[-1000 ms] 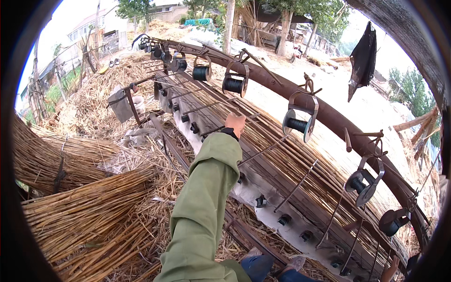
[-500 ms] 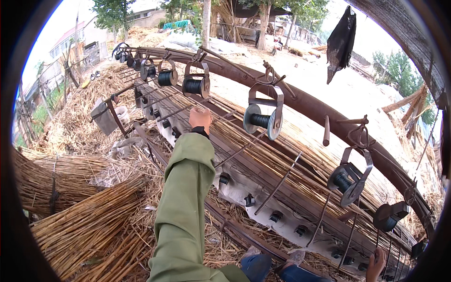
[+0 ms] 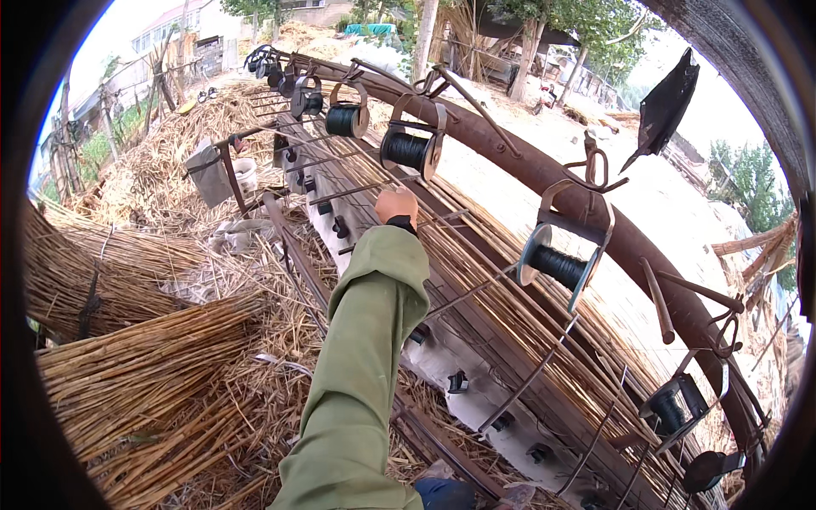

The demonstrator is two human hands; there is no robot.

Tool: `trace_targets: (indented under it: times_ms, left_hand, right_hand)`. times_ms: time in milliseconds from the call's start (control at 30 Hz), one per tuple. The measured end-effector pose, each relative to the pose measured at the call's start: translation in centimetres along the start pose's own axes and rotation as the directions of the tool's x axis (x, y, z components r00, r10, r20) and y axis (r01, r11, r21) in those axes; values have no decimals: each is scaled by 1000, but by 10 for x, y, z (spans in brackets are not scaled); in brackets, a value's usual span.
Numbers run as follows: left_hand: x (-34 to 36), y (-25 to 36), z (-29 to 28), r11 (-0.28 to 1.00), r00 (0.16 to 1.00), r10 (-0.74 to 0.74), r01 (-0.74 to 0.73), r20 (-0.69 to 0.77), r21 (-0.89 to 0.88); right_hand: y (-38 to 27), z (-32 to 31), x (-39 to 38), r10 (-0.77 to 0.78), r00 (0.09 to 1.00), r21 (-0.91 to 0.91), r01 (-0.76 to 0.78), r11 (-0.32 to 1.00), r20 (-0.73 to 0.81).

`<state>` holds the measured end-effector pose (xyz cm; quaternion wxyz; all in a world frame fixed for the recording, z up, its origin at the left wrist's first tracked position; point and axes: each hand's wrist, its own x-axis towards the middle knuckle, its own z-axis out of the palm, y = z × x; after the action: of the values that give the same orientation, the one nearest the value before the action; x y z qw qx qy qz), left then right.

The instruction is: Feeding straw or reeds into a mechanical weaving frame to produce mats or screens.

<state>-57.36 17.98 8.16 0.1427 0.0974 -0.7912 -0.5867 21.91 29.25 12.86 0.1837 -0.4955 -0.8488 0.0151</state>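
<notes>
Out over the long bed of yellow straw stalks (image 3: 510,289) my one visible hand (image 3: 396,206) (grip hidden, so I cannot tell) should press evenly, keeping clear of the black thread spool (image 3: 408,150) just beyond.

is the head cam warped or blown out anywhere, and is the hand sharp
Head view: strong fisheye, the long rusty beam bows, a black rim rings the picture; sky top left is washed out white; flat daylight, soft shadows; the hand on the straw mat is slightly soft, thread spools crisp.
</notes>
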Motion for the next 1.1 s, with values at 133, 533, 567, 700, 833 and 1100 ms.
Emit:
trace_targets:
  times_ms: [133,533,567,700,833,1100]
  left_hand:
    - [25,-11,-22,996,995,81,-83,-55,-17]
    - [9,-5,-26,881,946,-12,163,324,-444]
    - [48,-36,-50,953,986,127,-91,108,-288]
    - [4,-25,-57,897,886,442,-441,138,-42]
    - [-58,-13,-109,880,855,470,-437,219,-183]
    - [-249,-90,-238,781,726,595,-418,346,-465]
  right_hand:
    - [-1,4,5,28,1000,36,-29,999,6]
    - [23,5,-2,24,999,12,-24,1000,-40]
    - [21,18,8,-47,998,84,51,995,-47]
    - [30,27,5,-201,965,-1,203,979,-169]
    - [32,28,-2,-149,954,50,167,985,-260]
    - [7,31,5,42,825,157,57,986,-563]
